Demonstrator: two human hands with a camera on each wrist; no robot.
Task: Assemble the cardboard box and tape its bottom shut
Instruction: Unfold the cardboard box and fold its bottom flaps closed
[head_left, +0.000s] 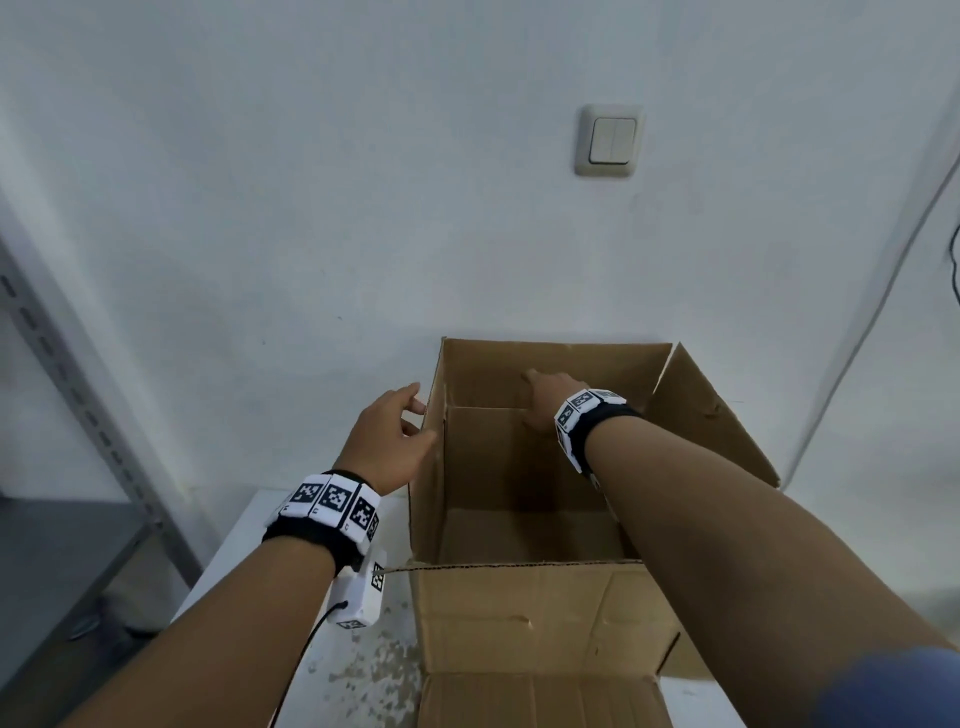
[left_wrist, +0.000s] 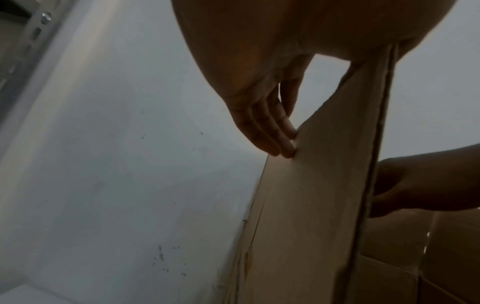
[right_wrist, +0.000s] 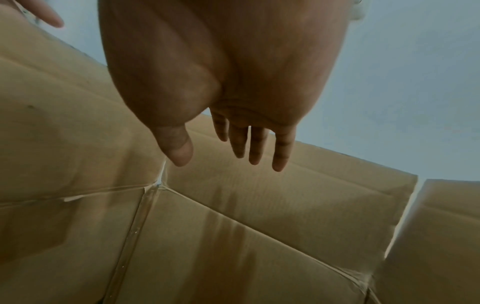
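Note:
A brown cardboard box (head_left: 519, 613) stands upright on the white table (head_left: 363, 649), top open and flaps spread. My left hand (head_left: 422, 422) holds the upright left flap (head_left: 435, 467). Its fingertips (left_wrist: 285, 148) press the flap's outer face (left_wrist: 311, 205), and the thumb lies over the inner side. My right hand (head_left: 535, 400) reaches inside the box toward the far wall (head_left: 561, 374). In the right wrist view its fingers (right_wrist: 254, 156) are straight and spread in front of the far cardboard panel (right_wrist: 285, 195). Whether they touch it is unclear.
The near flap (head_left: 540, 701) hangs toward me, and the right flap (head_left: 711, 415) leans outward. A grey metal shelf rack (head_left: 67, 364) stands at the left. The white wall behind carries a light switch (head_left: 610, 140), and a black cable (head_left: 953, 270) hangs at the far right.

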